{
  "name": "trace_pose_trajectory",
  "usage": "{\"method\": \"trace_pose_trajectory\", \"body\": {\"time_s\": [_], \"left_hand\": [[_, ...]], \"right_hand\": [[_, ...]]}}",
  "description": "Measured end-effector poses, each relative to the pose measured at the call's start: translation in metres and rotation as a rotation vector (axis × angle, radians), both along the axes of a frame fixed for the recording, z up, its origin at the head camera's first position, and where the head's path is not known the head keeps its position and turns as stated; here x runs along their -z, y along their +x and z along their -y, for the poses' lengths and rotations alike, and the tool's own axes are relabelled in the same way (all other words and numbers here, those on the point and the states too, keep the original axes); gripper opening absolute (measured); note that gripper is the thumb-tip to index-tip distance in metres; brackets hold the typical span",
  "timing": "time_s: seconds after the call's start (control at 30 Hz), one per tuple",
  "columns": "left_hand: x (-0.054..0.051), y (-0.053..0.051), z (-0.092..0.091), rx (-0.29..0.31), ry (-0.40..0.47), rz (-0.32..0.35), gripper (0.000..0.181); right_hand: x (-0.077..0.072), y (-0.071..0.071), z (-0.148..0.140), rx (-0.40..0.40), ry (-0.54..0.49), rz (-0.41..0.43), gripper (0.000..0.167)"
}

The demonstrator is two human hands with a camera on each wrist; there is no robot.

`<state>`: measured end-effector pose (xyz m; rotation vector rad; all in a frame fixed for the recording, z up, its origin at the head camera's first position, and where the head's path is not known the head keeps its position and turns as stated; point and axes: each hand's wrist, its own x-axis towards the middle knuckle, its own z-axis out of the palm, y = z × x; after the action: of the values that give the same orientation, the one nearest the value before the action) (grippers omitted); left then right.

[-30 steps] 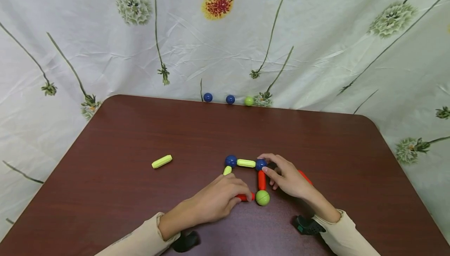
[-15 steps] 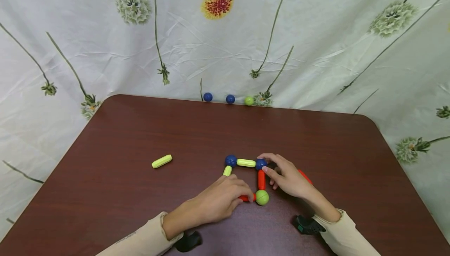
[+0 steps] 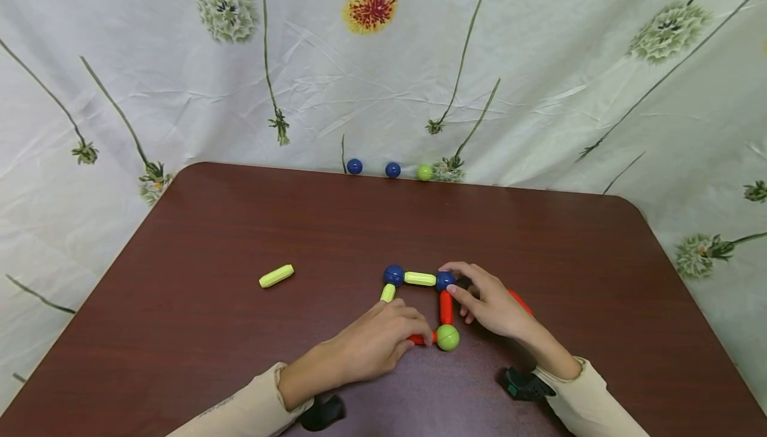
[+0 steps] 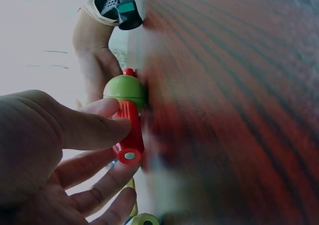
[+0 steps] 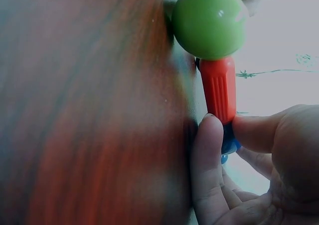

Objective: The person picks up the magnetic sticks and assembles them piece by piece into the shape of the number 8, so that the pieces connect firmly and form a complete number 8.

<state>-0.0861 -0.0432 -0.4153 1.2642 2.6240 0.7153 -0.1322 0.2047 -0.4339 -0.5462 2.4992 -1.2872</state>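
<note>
Several magnetic rods and balls join into an unclosed frame on the table. My left hand (image 3: 380, 337) pinches a red magnetic rod (image 4: 130, 135) between thumb and finger. One end of that rod touches a green ball (image 3: 447, 338); its other end shows a bare metal tip in the left wrist view. My right hand (image 3: 488, 300) pinches the blue ball (image 3: 445, 281) at the frame's far right corner. Another red rod (image 5: 219, 90) links the blue and green balls. A yellow-green rod (image 3: 419, 279) runs to a second blue ball (image 3: 393, 275), and another yellow-green rod (image 3: 387, 292) goes partly under my left hand.
A loose yellow-green rod (image 3: 276, 276) lies to the left on the brown table (image 3: 210, 224). Another red rod (image 3: 520, 302) is partly hidden behind my right hand. Two blue balls (image 3: 355, 166) and a green ball (image 3: 424, 172) sit along the far edge, before a flowered cloth (image 3: 539, 57).
My left hand and the red rod have shifted very slightly right, and the rod's end now meets the green ball. My right hand stays on the blue ball.
</note>
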Motion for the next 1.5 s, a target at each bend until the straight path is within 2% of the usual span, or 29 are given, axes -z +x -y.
{"method": "trace_pose_trajectory", "body": {"time_s": [0.13, 0.27, 0.47, 0.6, 0.7, 0.83, 0.97, 1.27, 1.5], "left_hand": [[-0.001, -0.002, 0.001, 0.002, 0.017, 0.018, 0.023], [-0.004, -0.008, 0.005, -0.018, 0.038, 0.031, 0.020], [-0.015, -0.030, 0.022, -0.105, 0.111, 0.008, 0.018], [-0.022, -0.053, 0.036, -0.180, 0.138, -0.036, 0.018], [-0.027, -0.076, 0.045, -0.233, 0.159, -0.044, 0.019], [-0.028, -0.109, 0.055, -0.337, 0.169, -0.023, 0.021], [-0.026, -0.134, 0.061, -0.419, 0.137, 0.011, 0.025], [-0.022, -0.183, 0.063, -0.503, 0.175, 0.099, 0.026], [-0.022, -0.214, 0.039, -0.524, 0.178, 0.159, 0.028]], "right_hand": [[0.000, -0.001, 0.000, -0.002, -0.001, -0.004, 0.033], [-0.001, -0.002, 0.000, -0.007, -0.004, -0.007, 0.032], [0.000, -0.003, 0.000, -0.003, -0.002, 0.003, 0.032], [0.001, -0.003, -0.001, -0.006, 0.006, 0.003, 0.032], [0.002, -0.002, -0.002, 0.007, 0.011, 0.003, 0.033], [0.002, -0.002, -0.003, 0.015, 0.014, 0.004, 0.033], [0.003, -0.002, -0.003, -0.001, 0.013, 0.005, 0.033], [0.003, -0.001, 0.000, -0.014, 0.006, -0.003, 0.032], [0.001, 0.000, 0.000, -0.006, 0.004, -0.010, 0.032]]}}
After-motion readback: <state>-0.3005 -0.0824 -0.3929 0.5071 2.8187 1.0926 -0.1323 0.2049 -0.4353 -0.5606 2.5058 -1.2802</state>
